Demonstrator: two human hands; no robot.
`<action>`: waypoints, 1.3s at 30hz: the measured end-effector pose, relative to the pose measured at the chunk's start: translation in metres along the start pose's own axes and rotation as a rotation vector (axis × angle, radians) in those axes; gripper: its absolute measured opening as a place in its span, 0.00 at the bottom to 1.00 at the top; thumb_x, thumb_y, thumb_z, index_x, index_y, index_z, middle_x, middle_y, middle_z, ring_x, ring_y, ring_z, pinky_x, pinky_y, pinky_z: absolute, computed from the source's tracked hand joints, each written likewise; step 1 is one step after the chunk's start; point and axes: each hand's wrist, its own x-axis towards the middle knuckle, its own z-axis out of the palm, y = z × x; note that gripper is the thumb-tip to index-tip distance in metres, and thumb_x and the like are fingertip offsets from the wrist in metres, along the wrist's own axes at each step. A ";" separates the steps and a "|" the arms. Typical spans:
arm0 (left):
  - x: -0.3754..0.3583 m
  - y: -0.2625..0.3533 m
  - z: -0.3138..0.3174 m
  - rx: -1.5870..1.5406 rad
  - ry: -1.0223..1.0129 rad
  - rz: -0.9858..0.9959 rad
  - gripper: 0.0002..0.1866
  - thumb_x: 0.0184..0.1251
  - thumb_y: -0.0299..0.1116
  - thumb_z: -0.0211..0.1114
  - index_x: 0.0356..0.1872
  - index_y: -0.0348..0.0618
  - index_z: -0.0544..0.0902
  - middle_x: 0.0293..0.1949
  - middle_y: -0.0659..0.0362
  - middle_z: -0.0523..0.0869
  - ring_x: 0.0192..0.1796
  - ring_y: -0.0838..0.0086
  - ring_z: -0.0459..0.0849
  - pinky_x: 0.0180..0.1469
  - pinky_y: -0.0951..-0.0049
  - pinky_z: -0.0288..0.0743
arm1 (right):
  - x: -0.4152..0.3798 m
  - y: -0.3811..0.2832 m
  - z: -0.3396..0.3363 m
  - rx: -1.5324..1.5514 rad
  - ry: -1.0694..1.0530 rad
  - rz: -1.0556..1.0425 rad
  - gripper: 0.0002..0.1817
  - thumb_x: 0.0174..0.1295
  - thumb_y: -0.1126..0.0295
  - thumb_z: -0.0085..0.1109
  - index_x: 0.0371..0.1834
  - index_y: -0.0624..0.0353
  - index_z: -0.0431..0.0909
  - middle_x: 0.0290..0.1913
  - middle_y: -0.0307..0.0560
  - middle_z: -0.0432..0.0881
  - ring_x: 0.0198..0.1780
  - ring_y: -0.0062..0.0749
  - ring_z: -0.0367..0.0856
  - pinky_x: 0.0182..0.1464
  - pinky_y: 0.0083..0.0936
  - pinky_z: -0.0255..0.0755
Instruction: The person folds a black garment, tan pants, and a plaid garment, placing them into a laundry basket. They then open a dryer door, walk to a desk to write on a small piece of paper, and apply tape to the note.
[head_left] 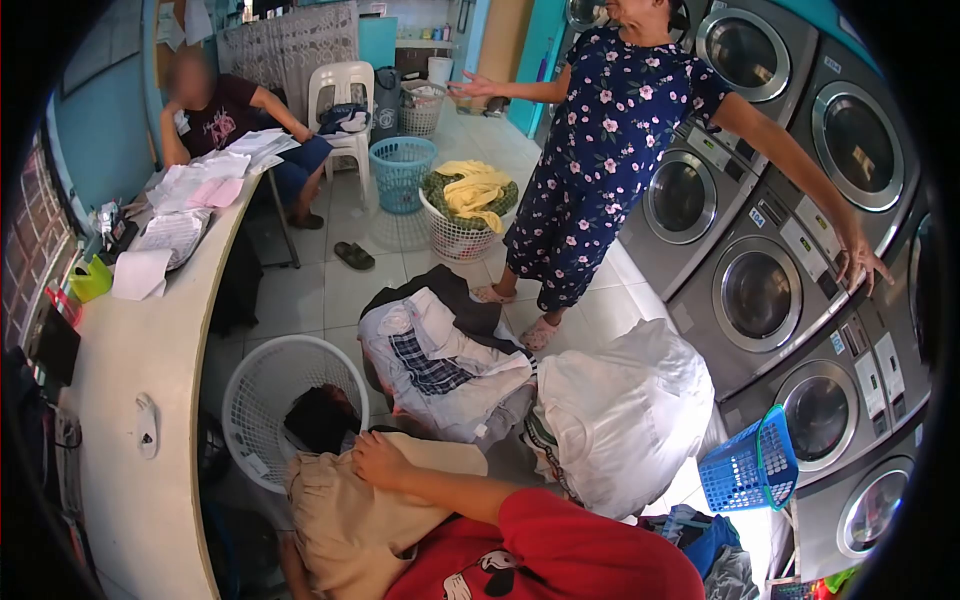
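The right hand (380, 462), nearer the white perforated plastic basket (243, 372) at ten o'clock, has its fingers curled onto the bunched beige cloth garment (345, 520), extending toward seven o'clock; left-hand (294, 568) closure cannot be determined.

White tiled floor (300, 300), long pale curved-edge counter (130, 400) along the left, barred window (38, 240) beyond it, pale blue wall (100, 95), white plastic chair (341, 85) at the far side, lace curtain (290, 55), stacked grey front-loading machines (757, 293) on the right, bright light low right.
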 end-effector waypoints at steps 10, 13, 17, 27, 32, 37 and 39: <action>-0.008 -0.018 -0.006 -0.054 0.021 -0.024 0.18 0.63 0.39 0.43 0.40 0.33 0.73 0.39 0.51 0.77 0.40 0.67 0.75 0.43 0.69 0.67 | -0.002 0.001 -0.007 0.079 -0.025 -0.008 0.16 0.51 0.59 0.46 0.31 0.60 0.76 0.43 0.54 0.73 0.55 0.47 0.62 0.58 0.42 0.51; -0.009 -0.019 -0.009 -0.055 0.062 0.010 0.18 0.63 0.39 0.43 0.39 0.33 0.73 0.38 0.52 0.77 0.39 0.68 0.75 0.42 0.69 0.67 | -0.002 0.002 -0.009 0.107 -0.068 -0.060 0.16 0.52 0.59 0.46 0.32 0.61 0.77 0.43 0.53 0.73 0.55 0.46 0.62 0.59 0.41 0.51; 0.007 -0.031 -0.020 -0.055 0.152 0.072 0.18 0.62 0.39 0.43 0.37 0.33 0.73 0.36 0.52 0.77 0.38 0.68 0.75 0.41 0.69 0.67 | 0.003 0.000 -0.016 0.036 -0.096 -0.021 0.14 0.51 0.59 0.47 0.35 0.55 0.76 0.44 0.49 0.72 0.55 0.44 0.63 0.59 0.39 0.51; -0.020 -0.005 -0.005 0.013 0.311 -0.076 0.18 0.61 0.44 0.48 0.37 0.37 0.74 0.37 0.55 0.77 0.40 0.67 0.76 0.44 0.70 0.67 | 0.006 -0.003 -0.022 0.023 -0.039 0.141 0.17 0.52 0.59 0.47 0.38 0.59 0.75 0.47 0.49 0.71 0.55 0.41 0.63 0.57 0.39 0.53; -0.032 -0.011 -0.039 -0.286 -0.023 -0.066 0.22 0.57 0.43 0.57 0.50 0.43 0.70 0.46 0.56 0.74 0.51 0.69 0.71 0.52 0.69 0.66 | 0.017 0.010 -0.026 0.048 -0.075 0.340 0.15 0.52 0.61 0.49 0.36 0.60 0.74 0.41 0.46 0.71 0.53 0.39 0.64 0.51 0.35 0.60; -0.012 -0.030 -0.040 0.068 0.135 0.066 0.22 0.54 0.36 0.59 0.51 0.43 0.69 0.47 0.57 0.73 0.52 0.71 0.69 0.51 0.71 0.66 | 0.022 0.032 -0.012 0.259 -0.298 0.504 0.10 0.56 0.65 0.44 0.33 0.58 0.74 0.34 0.51 0.75 0.38 0.44 0.77 0.33 0.38 0.73; -0.034 0.005 -0.021 0.062 0.222 0.192 0.18 0.50 0.30 0.60 0.45 0.46 0.69 0.40 0.60 0.74 0.42 0.72 0.73 0.42 0.72 0.70 | 0.031 0.036 -0.075 0.238 -0.420 0.584 0.10 0.56 0.67 0.44 0.34 0.59 0.73 0.34 0.53 0.76 0.41 0.46 0.75 0.38 0.40 0.70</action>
